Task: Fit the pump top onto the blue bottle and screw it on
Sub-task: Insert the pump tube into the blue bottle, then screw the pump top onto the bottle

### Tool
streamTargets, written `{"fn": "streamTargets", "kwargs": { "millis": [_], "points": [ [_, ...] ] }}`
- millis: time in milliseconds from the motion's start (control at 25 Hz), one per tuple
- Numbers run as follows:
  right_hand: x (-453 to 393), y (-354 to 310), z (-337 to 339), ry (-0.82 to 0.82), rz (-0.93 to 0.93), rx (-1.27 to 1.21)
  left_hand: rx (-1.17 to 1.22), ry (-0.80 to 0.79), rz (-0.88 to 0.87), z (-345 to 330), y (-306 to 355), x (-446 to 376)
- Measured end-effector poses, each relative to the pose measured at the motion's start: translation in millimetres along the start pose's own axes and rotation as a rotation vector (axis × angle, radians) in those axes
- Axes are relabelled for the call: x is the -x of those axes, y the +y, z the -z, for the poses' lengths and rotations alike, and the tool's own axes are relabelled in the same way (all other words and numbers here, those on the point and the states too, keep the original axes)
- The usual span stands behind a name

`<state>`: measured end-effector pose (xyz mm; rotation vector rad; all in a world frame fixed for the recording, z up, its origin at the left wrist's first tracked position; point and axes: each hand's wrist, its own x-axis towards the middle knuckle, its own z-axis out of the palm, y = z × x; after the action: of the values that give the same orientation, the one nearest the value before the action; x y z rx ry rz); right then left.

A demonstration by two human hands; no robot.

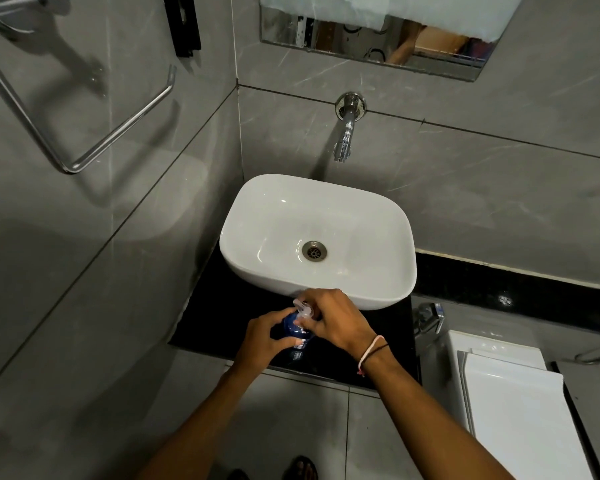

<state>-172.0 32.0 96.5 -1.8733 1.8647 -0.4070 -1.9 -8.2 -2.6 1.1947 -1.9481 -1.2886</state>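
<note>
Your two forearms reached up from the bottom of the view, and both hands met over the blue bottle, which stood on the black surface just in front of the white basin. Your left hand wrapped the bottle's body from the left, its fingers closed around the blue plastic, thumb toward the neck. Your right hand came in from the right and sat over the top of the bottle, its fingers closed on the clear pump top, whose pale nozzle poked out to the left past your knuckles. Whether the pump's collar was seated fully on the neck could not be told, since your right hand hid the joint. On your right wrist you wore a pink thread and a dark band.

Beyond the bottle, the basin rested on the same black surface, its metal drain in the middle. A chrome tap came out of the grey tiled wall above it. A chrome towel rail hung on the left wall, and the lower edge of a mirror showed at the top. To the right stood a white cistern lid, with a chrome fitting just beside the surface.
</note>
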Motion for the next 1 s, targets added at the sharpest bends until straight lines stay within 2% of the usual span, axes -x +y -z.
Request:
{"fn": "streamTargets", "kwargs": {
  "millis": [120, 280, 480, 640, 800, 1000],
  "points": [
    [0.5, 3.1, -1.0, -0.019, -0.002, 0.097, -0.002, -0.007, -0.016, 0.8, 0.5, -0.2],
    [-0.7, 5.8, -1.3, -0.079, 0.018, 0.038, -0.008, 0.005, -0.023, 1.6, 1.2, 0.3],
    [1.4, 3.1, -2.6, -0.031, -0.104, 0.091, 0.003, -0.006, -0.025, 2.4, 0.1, 0.6],
    [1.2, 5.8, -1.5, -0.078, -0.058, -0.072, -0.002, 0.0, -0.023, 2.1, 1.2, 0.3],
    [-4.5, 2.4, -2.7, -0.042, -0.071, 0.126, -0.001, -0.003, -0.027, 2.5, 0.3, 0.3],
    [-6.7, 7.7, -0.2, -0.139, 0.033, 0.119, -0.018, -0.005, -0.033, 2.7, 0.0, -0.6]
  ]
}}
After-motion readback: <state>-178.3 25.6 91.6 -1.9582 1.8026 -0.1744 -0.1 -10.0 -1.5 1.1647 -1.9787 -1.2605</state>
